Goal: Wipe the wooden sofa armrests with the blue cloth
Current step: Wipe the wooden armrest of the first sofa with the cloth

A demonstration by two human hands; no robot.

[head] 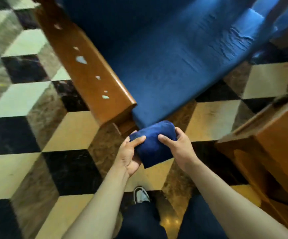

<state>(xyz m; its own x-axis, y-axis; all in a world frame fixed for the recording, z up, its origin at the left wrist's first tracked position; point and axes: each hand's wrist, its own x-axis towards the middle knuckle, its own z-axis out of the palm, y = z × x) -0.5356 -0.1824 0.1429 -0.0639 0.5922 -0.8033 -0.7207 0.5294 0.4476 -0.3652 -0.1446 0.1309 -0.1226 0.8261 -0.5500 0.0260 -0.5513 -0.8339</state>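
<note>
Blue cloth (154,144), soft and folded into a thick pad, sits bunched between both hands just short of the sofa's front corner.
Head view: left hand (129,156) and right hand (176,144) each pinch an edge; looks light and floppy, so I'd palm it flat for the glossy brown wooden armrest (88,71) nearby.

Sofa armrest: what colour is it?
Glossy reddish-brown wood with pale chipped spots on the armrest, seen from the head view.
</note>
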